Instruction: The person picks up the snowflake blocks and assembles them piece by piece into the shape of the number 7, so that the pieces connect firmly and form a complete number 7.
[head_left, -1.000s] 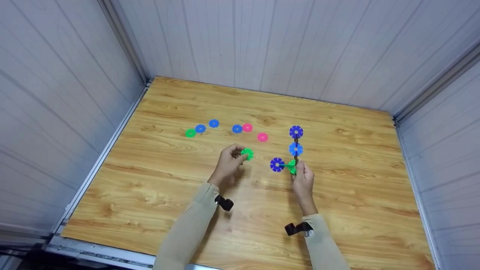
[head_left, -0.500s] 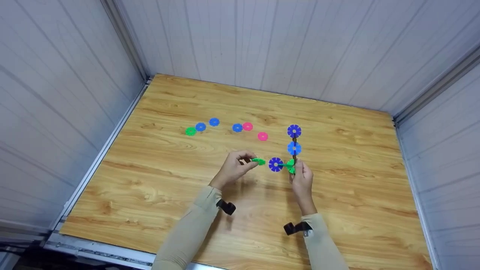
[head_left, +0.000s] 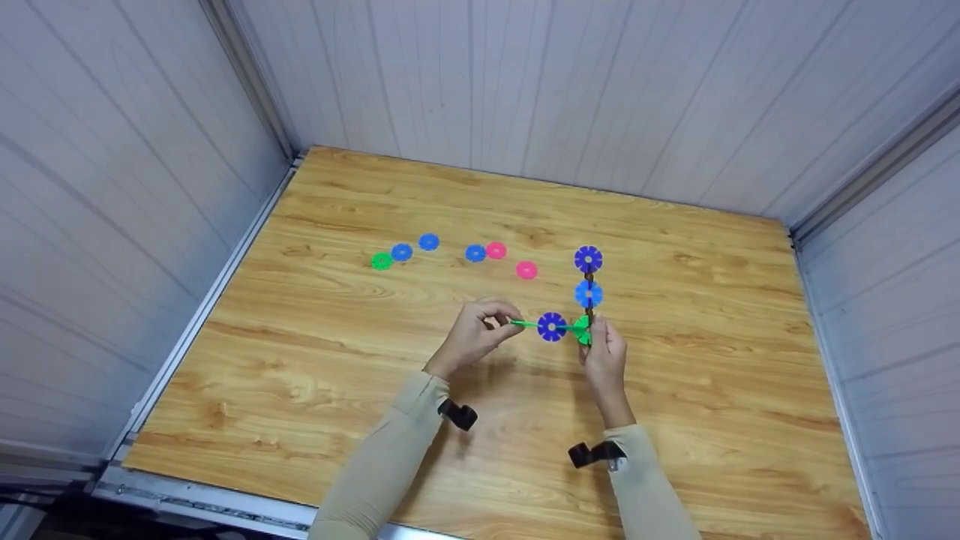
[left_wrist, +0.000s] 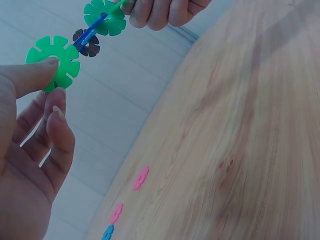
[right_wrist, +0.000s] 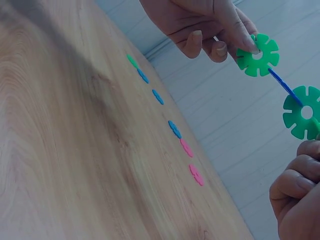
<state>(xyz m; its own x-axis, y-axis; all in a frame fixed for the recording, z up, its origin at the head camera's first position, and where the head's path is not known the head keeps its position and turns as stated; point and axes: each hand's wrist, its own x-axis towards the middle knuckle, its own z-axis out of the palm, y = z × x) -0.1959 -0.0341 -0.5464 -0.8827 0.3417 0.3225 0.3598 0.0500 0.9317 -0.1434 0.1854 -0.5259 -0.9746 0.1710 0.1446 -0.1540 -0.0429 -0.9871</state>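
My left hand (head_left: 474, 336) pinches a green slotted plastic disc (left_wrist: 42, 49) between thumb and fingertips. In the head view that disc is edge-on, and its rim meets a dark blue disc (head_left: 544, 331) at the near left end of a joined chain. My right hand (head_left: 606, 364) grips the chain near another green disc (right_wrist: 295, 122), whose edge is partly behind the fingers. Beyond this hand the chain runs on through brown discs seen edge-on and a light blue disc (head_left: 580, 295) to a dark blue disc (head_left: 580, 260). How deep the slots engage cannot be told.
Loose discs lie flat on the wooden table (head_left: 315, 337): a green disc (head_left: 376, 261), several blue ones including one (head_left: 424, 242) farther back, and two pink ones, the nearer pink disc (head_left: 520, 271) closest to the hands. Panel walls (head_left: 510, 90) enclose the table.
My left hand has moved right and slightly down, turning its green disc from face-up to edge-on and bringing it against the dark blue disc. The right hand and chain have barely shifted.
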